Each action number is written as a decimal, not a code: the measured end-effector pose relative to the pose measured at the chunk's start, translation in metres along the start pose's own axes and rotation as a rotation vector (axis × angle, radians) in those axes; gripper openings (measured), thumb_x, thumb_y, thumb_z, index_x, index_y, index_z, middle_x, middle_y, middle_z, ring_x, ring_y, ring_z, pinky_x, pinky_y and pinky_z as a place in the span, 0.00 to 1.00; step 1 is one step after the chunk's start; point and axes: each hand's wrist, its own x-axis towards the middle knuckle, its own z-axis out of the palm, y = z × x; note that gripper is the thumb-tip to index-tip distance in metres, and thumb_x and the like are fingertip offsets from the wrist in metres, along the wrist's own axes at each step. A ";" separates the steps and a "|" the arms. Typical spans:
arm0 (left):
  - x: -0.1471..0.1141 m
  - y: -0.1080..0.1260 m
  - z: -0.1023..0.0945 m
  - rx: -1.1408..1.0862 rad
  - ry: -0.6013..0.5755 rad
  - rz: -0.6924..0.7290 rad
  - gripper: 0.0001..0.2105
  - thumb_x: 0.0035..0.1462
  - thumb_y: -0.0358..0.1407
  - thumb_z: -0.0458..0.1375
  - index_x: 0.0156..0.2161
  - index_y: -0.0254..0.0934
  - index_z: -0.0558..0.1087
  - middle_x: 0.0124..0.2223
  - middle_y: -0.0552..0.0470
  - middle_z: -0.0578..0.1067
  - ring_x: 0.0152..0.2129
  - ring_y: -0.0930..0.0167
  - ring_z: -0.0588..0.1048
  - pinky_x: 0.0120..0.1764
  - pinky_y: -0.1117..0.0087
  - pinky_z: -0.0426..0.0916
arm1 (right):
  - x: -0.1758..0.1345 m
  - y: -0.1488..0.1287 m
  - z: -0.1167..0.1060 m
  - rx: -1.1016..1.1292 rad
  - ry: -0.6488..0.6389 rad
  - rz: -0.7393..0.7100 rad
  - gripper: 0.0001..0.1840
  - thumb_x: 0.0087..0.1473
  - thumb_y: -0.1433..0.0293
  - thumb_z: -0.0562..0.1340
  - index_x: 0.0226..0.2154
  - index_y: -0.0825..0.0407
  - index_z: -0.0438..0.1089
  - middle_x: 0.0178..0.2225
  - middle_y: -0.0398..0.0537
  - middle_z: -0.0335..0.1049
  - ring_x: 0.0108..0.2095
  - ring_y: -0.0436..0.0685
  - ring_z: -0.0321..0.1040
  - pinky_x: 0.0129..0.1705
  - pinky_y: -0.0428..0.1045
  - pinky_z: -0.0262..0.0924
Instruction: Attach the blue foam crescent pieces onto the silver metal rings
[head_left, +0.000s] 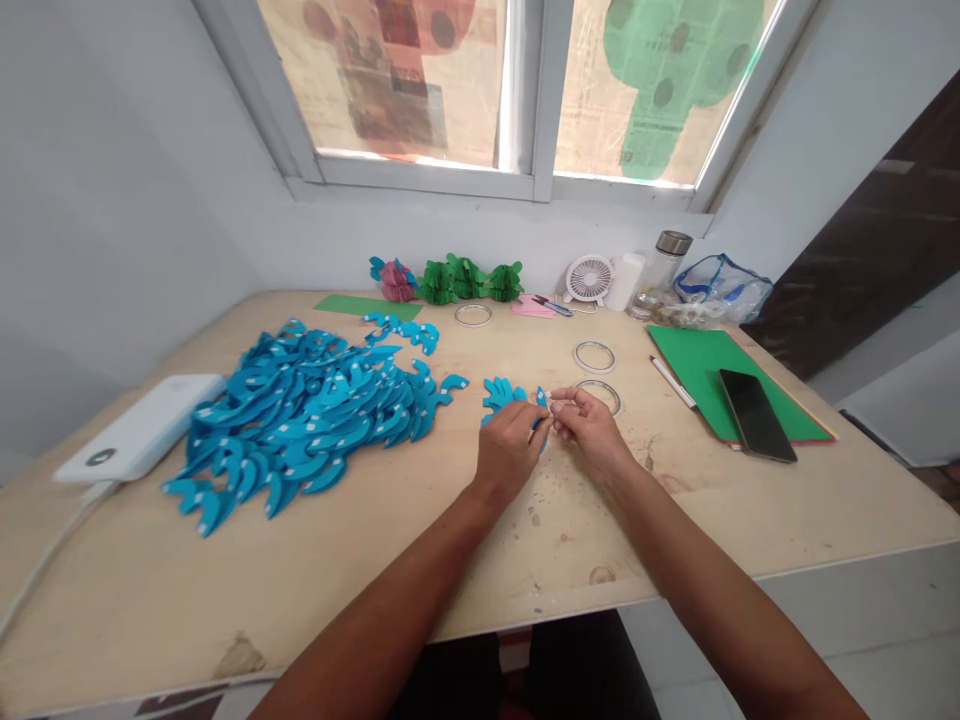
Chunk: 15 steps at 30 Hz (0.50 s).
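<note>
My left hand (508,445) is closed on a blue paper cut-out (543,398), whose tip pokes up past the fingers. Facing it, my right hand (589,425) has its thumb and fingers pinched together at the paper's edge. A small white bit, like a piece of tape, shows by the right index fingertip; what the pinch itself grips is too small to make out. Just behind the left hand lies another blue paper shape (501,392) with finger-like lobes. To the left spreads a large heap of curved blue paper cut-outs (322,400), many bearing small white squares.
Tape rolls (594,357) lie behind my right hand. At right are green sheets (712,375), a white pen (673,382) and a phone (756,415). A white power bank (142,425) with a cable sits left. Along the wall stand folded paper figures (465,278), a fan (589,279) and a bottle (660,275).
</note>
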 end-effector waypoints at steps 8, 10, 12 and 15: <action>0.003 0.004 -0.002 -0.300 -0.062 -0.275 0.06 0.52 0.32 0.55 0.32 0.37 0.74 0.31 0.50 0.77 0.27 0.71 0.74 0.34 0.71 0.67 | 0.003 -0.005 -0.005 0.007 0.088 -0.080 0.18 0.38 0.65 0.66 0.33 0.54 0.65 0.13 0.33 0.58 0.16 0.44 0.52 0.19 0.42 0.45; 0.004 0.004 -0.002 -0.462 -0.068 -0.417 0.07 0.50 0.31 0.55 0.33 0.37 0.75 0.32 0.50 0.77 0.25 0.72 0.73 0.32 0.71 0.68 | 0.003 -0.007 -0.006 0.016 0.102 -0.115 0.18 0.39 0.64 0.66 0.34 0.54 0.65 0.15 0.34 0.60 0.16 0.44 0.53 0.20 0.42 0.46; 0.006 0.004 -0.001 -0.626 -0.058 -0.567 0.08 0.48 0.30 0.55 0.33 0.36 0.75 0.31 0.51 0.77 0.23 0.72 0.73 0.30 0.71 0.68 | 0.002 -0.007 -0.006 0.003 0.105 -0.156 0.18 0.41 0.64 0.65 0.36 0.53 0.65 0.16 0.34 0.60 0.18 0.45 0.55 0.21 0.43 0.49; 0.008 0.003 0.000 -0.804 -0.030 -0.739 0.08 0.43 0.29 0.57 0.32 0.35 0.75 0.28 0.52 0.76 0.21 0.73 0.73 0.28 0.72 0.68 | 0.001 -0.007 -0.004 -0.053 0.084 -0.205 0.17 0.43 0.64 0.63 0.37 0.53 0.65 0.17 0.35 0.60 0.20 0.46 0.58 0.23 0.44 0.52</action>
